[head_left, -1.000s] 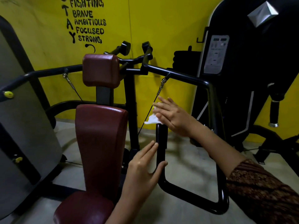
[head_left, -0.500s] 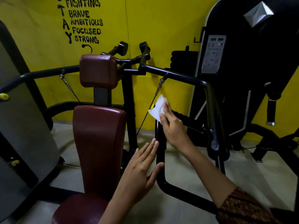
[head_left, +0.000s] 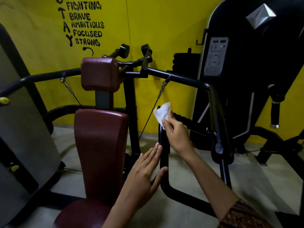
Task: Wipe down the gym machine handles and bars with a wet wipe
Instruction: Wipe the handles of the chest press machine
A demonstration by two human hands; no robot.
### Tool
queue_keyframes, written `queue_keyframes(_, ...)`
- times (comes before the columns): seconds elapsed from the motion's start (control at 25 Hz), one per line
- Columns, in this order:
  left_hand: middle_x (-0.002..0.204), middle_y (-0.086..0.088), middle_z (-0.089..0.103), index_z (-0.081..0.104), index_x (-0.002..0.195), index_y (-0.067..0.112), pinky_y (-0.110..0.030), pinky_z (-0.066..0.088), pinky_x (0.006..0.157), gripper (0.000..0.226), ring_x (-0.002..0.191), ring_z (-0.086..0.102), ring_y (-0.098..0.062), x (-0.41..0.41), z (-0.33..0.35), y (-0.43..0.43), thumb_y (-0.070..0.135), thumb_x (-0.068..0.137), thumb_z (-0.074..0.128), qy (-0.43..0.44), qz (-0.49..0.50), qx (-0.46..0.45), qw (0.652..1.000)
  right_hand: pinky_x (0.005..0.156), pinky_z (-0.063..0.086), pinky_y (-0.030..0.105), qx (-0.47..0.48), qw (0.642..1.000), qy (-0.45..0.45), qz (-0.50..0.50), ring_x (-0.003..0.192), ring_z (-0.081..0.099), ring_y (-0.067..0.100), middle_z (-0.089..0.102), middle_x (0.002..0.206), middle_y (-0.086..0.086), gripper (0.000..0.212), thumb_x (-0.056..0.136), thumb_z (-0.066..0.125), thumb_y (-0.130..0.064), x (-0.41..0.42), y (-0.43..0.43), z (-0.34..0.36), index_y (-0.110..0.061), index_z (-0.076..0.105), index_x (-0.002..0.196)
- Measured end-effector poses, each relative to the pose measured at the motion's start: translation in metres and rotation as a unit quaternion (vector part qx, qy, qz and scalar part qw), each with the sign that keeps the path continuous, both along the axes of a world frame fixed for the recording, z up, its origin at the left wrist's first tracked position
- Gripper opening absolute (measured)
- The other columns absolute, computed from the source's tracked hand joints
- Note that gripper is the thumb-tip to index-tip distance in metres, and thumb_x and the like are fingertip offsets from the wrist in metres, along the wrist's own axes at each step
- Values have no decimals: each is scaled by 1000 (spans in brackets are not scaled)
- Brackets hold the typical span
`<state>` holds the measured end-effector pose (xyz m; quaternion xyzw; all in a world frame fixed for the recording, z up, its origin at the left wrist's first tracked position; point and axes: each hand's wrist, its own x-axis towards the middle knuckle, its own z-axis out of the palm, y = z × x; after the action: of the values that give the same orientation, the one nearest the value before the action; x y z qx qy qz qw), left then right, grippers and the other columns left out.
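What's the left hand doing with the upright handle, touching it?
Cannot tell. In the head view the left hand is open, its thumb overlapping the upright handle; neither contact nor gap shows plainly.

White wet wipe (head_left: 162, 114) lies crumpled against the upright black handle (head_left: 164, 150) top.

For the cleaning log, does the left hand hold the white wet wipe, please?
No, the right hand pinches the white wet wipe atop the upright black bar; the left hand is open.
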<state>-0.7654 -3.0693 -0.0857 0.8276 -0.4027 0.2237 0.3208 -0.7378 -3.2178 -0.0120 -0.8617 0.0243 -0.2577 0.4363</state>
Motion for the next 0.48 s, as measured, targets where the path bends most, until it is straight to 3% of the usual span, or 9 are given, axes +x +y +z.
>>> queue_keyframes(0.04, 147, 4, 31, 27, 143, 15, -30, 24, 111, 57, 138, 23, -1, 0, -1, 0, 50, 97, 29, -6, 2, -1, 1000, 81, 33, 8, -12, 999, -23, 26, 110, 55, 9, 41, 101, 6, 49, 99, 42, -22, -17, 2, -12, -7, 27, 143)
queue_keyframes(0.08, 146, 4, 34, 30, 141, 14, -29, 22, 111, 56, 137, 24, -2, -2, -2, 2, 49, 97, 31, -15, 4, 0, 1000, 94, 32, 8, -28, 997, -51, 54, 125, 45, 6, 16, 146, 13, 48, 98, 44, -25, -35, 5, -26, -10, 29, 142)
queue_keyframes(0.12, 144, 3, 37, 32, 140, 13, -29, 23, 110, 55, 137, 25, -2, -4, -4, 4, 48, 98, 32, -27, 4, 1, 1000, 105, 27, 10, -47, 992, -76, 84, 136, 30, 5, 32, 149, 2, 48, 97, 44, -29, -50, 7, -39, -13, 30, 141)
queue_keyframes(0.2, 141, 2, 40, 36, 138, 10, -28, 25, 110, 53, 135, 29, -4, -8, -8, 8, 45, 98, 33, -45, -3, -5, 999, 113, 16, 14, -95, 983, -85, 129, 141, 12, 4, 20, 151, -4, 49, 94, 38, -36, -56, 0, -49, -17, 32, 139)
queue_keyframes(0.32, 145, 2, 38, 33, 140, 10, -29, 27, 110, 53, 136, 32, -7, -12, -14, 13, 43, 98, 36, -42, -18, -13, 999, 115, 7, 17, -196, 970, -40, 136, 142, 4, 3, 23, 150, -6, 49, 93, 37, -37, -20, -18, -22, -13, 44, 136)
queue_keyframes(0.48, 144, 1, 39, 34, 140, 13, -33, 30, 109, 53, 136, 34, -10, -16, -17, 18, 42, 96, 41, -79, -26, 9, 996, 113, 8, 21, -271, 953, -20, 134, 143, 4, 10, 29, 151, 4, 47, 95, 33, -35, 1, -31, -1, -12, 52, 131)
